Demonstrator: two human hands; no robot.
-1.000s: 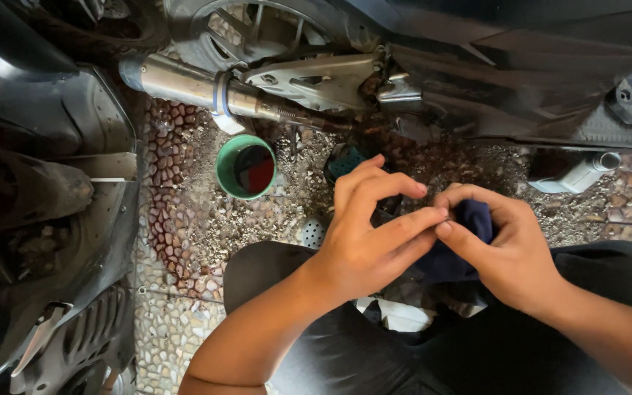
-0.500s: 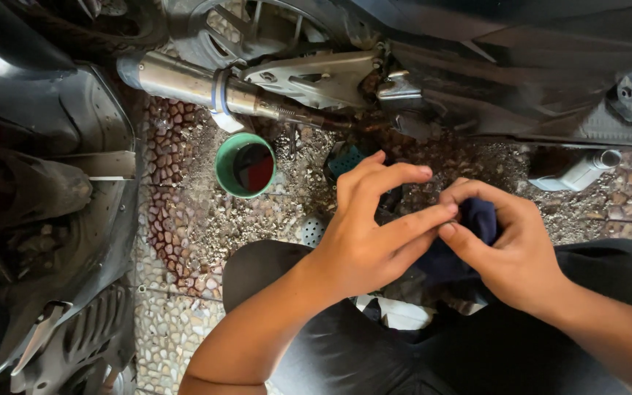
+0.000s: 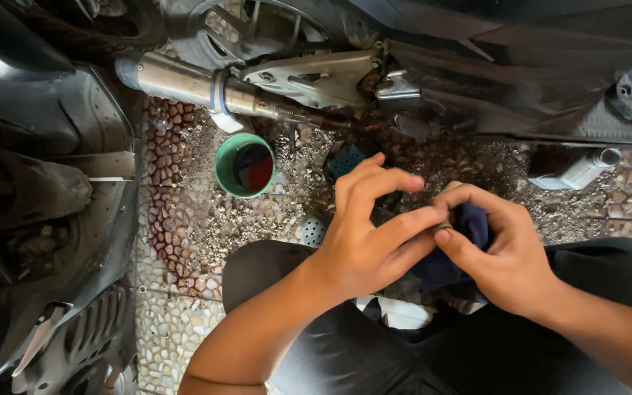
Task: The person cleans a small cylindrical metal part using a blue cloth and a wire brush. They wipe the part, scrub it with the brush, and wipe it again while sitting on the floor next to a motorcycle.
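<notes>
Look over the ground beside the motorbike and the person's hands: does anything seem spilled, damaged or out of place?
Nothing clearly spilled or broken. The green cup stands upright on the pebbled ground with dark liquid inside. Both hands, left hand and right hand, pinch a small ring-like part against a dark blue cloth. The exhaust pipe looks whole.

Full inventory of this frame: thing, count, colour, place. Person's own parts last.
dark cloth: 1, navy, gripped in the right hand, left fingertips on it
small ring-like part: 1, dull metal, pinched where both hands meet; kind unclear
green cup: 1, green with dark reddish contents, on the pebble ground left of the hands
exhaust pipe: 1, silver, top left under the motorcycle
metal bracket: 1, grey, top centre
pale bottle: 1, off-white, lying at right
black body panel: 1, black, left edge
pebble ground: brown-grey, centre
left hand: 1, centre
right hand: 1, right of centre
</notes>
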